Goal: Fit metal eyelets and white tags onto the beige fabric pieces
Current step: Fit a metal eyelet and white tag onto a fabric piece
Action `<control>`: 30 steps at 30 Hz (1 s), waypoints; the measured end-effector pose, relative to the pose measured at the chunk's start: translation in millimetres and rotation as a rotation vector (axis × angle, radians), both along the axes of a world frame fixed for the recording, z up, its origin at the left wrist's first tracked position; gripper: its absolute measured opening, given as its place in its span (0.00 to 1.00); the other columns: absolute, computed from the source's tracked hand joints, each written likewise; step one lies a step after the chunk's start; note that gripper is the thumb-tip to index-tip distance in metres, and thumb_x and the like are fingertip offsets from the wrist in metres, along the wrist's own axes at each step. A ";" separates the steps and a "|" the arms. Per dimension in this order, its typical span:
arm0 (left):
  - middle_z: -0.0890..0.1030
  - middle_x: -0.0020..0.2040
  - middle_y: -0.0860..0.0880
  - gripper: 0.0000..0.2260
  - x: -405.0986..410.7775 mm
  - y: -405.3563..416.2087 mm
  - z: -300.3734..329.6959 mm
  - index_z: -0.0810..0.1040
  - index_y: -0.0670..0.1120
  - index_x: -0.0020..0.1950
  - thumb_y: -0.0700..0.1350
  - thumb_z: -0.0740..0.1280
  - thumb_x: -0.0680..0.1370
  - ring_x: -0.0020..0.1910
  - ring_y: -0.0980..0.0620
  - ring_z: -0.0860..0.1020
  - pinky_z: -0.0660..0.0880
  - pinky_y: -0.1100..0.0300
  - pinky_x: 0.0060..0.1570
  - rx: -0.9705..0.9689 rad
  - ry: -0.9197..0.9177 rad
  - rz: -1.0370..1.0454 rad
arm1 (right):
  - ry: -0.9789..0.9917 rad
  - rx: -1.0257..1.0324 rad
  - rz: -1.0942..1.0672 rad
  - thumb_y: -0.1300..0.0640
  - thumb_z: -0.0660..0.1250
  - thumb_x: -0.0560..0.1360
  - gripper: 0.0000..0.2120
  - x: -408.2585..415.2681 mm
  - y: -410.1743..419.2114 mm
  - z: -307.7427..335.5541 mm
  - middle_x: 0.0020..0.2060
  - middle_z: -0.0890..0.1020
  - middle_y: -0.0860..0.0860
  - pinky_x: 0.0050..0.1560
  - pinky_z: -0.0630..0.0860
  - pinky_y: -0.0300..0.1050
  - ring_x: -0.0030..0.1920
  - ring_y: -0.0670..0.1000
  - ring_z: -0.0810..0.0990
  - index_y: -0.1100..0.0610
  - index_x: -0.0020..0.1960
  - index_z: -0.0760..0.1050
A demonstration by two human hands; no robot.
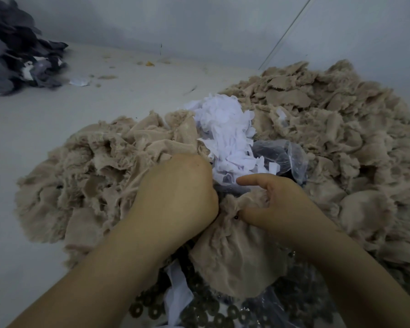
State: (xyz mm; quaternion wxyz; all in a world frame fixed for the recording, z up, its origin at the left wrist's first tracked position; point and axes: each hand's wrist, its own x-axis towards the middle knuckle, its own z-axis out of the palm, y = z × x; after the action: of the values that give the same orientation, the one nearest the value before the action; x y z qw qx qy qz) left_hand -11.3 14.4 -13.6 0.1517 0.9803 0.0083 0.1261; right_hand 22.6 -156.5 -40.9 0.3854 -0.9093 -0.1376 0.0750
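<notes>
A beige fabric piece (232, 256) lies gathered between both hands, just in front of the heap of white tags (225, 129). The right hand (282, 209) pinches the fabric's bunched top edge, thumb pressed beside a small dark eyelet (236, 217), forefinger stretched toward the tags. The left hand (178, 192) is curled with its knuckles up — whether it grips the fabric cannot be told. Ring-shaped metal eyelets (199, 311) lie loose below the fabric; beige piles (329, 119) flank the tags.

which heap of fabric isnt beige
The dark grey heap at the far left corner by the wall. The two big heaps, left and right of the white tags, are beige.
</notes>
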 end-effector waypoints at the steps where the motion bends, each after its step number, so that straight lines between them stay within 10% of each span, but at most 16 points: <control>1: 0.70 0.32 0.47 0.10 2.0 0.5 3.9 0.70 0.43 0.34 0.41 0.62 0.75 0.30 0.51 0.69 0.63 0.65 0.28 0.000 0.093 -0.067 | -0.014 -0.002 0.000 0.57 0.76 0.71 0.24 0.0 -0.4 0.3 0.33 0.70 0.40 0.24 0.64 0.26 0.23 0.35 0.72 0.47 0.65 0.76; 4: 0.69 0.27 0.50 0.10 2.4 9.1 15.9 0.73 0.45 0.32 0.40 0.64 0.74 0.29 0.52 0.68 0.68 0.57 0.34 0.016 0.398 -0.361 | -0.019 -0.003 0.001 0.56 0.75 0.70 0.24 1.1 -1.9 2.1 0.33 0.71 0.41 0.24 0.65 0.26 0.24 0.33 0.72 0.48 0.65 0.76; 8: 0.79 0.29 0.61 0.09 0.0 16.2 27.2 0.86 0.52 0.44 0.42 0.67 0.76 0.32 0.64 0.77 0.70 0.72 0.33 0.011 0.644 -0.628 | -0.018 -0.039 0.004 0.55 0.74 0.71 0.25 5.0 -5.0 2.7 0.42 0.77 0.41 0.25 0.64 0.27 0.25 0.34 0.73 0.47 0.67 0.75; 12: 0.80 0.36 0.48 0.06 24.1 3.2 5.4 0.81 0.45 0.41 0.43 0.66 0.77 0.37 0.50 0.77 0.75 0.51 0.39 0.055 0.206 -0.404 | -0.022 -0.025 -0.015 0.58 0.74 0.70 0.28 3.8 -2.6 -1.8 0.34 0.70 0.39 0.25 0.65 0.27 0.25 0.33 0.72 0.46 0.67 0.73; 19: 0.70 0.57 0.44 0.12 41.4 -9.6 -20.1 0.69 0.45 0.52 0.37 0.65 0.71 0.25 0.51 0.55 0.48 0.59 0.24 0.354 -0.166 -0.112 | -0.079 0.039 -0.010 0.60 0.74 0.69 0.29 4.6 -1.3 -9.2 0.37 0.81 0.54 0.27 0.69 0.37 0.26 0.45 0.71 0.41 0.65 0.69; 22: 0.64 0.42 0.50 0.10 46.1 -11.8 -21.7 0.62 0.48 0.42 0.37 0.63 0.74 0.27 0.52 0.56 0.49 0.59 0.26 0.374 -0.146 -0.104 | -0.075 0.067 0.002 0.58 0.73 0.70 0.35 5.5 -0.7 -11.9 0.50 0.81 0.46 0.35 0.72 0.32 0.35 0.43 0.76 0.39 0.72 0.65; 26: 0.56 0.34 0.54 0.15 42.6 -15.2 -23.1 0.59 0.49 0.41 0.35 0.64 0.72 0.30 0.49 0.61 0.50 0.58 0.26 0.166 -0.239 -0.235 | -0.041 0.036 -0.001 0.56 0.73 0.71 0.38 11.1 -0.9 -13.3 0.70 0.73 0.44 0.52 0.70 0.35 0.58 0.45 0.77 0.47 0.78 0.61; 30: 0.71 0.32 0.49 0.06 36.6 -11.9 -25.1 0.70 0.44 0.43 0.35 0.63 0.77 0.31 0.46 0.71 0.70 0.46 0.30 -0.250 -0.230 -0.321 | -0.059 -0.005 -0.002 0.55 0.73 0.71 0.38 13.9 -0.8 -16.0 0.68 0.74 0.47 0.44 0.68 0.27 0.53 0.43 0.75 0.49 0.78 0.61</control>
State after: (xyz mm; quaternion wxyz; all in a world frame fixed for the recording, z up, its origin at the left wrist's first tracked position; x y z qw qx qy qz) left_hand 25.3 2.5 -38.7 0.2899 0.9219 -0.1494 0.2091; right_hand 36.5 -157.3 -56.9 0.3788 -0.9124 -0.1477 0.0479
